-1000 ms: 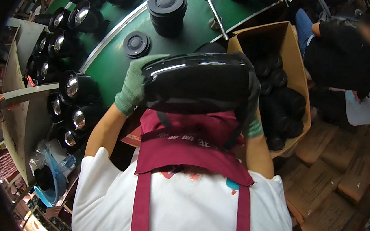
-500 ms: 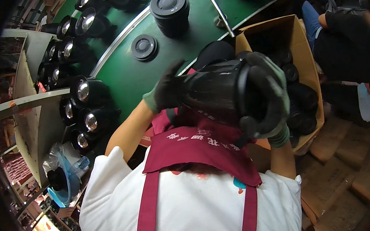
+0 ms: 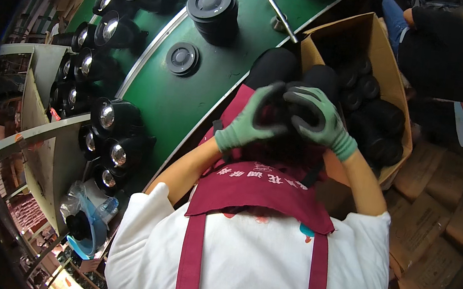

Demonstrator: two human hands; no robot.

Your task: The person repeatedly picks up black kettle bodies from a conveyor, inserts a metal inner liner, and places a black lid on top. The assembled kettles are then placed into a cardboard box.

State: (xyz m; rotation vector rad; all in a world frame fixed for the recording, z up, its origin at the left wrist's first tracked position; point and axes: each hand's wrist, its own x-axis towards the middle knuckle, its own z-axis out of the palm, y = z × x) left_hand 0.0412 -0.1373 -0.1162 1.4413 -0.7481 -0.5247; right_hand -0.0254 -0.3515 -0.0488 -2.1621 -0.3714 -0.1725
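Observation:
Above my lap, my left hand (image 3: 255,116) and my right hand (image 3: 320,118) are close together, in green gloves with black palms and fingers. Both sets of fingers are curled toward each other. Dark shapes fill the gap between them, and whatever they grip is too dark to make out against the maroon apron (image 3: 263,190). On the green table ahead of me stands a short stack of black round containers (image 3: 214,16). Nearer to me lies a flat black round lid (image 3: 183,59).
Black lamp-like housings with shiny domes (image 3: 107,114) line the left side. An open cardboard box (image 3: 385,48) holding black cylindrical parts stands at my right, near brown cartons (image 3: 424,221). A metal rod fitting (image 3: 280,19) sits at the table edge. Another person (image 3: 449,54) is at far right.
The large black cylindrical part held across my lap no longer shows between my hands. My hands have come together, the left moving right, and both knees now show beyond them.

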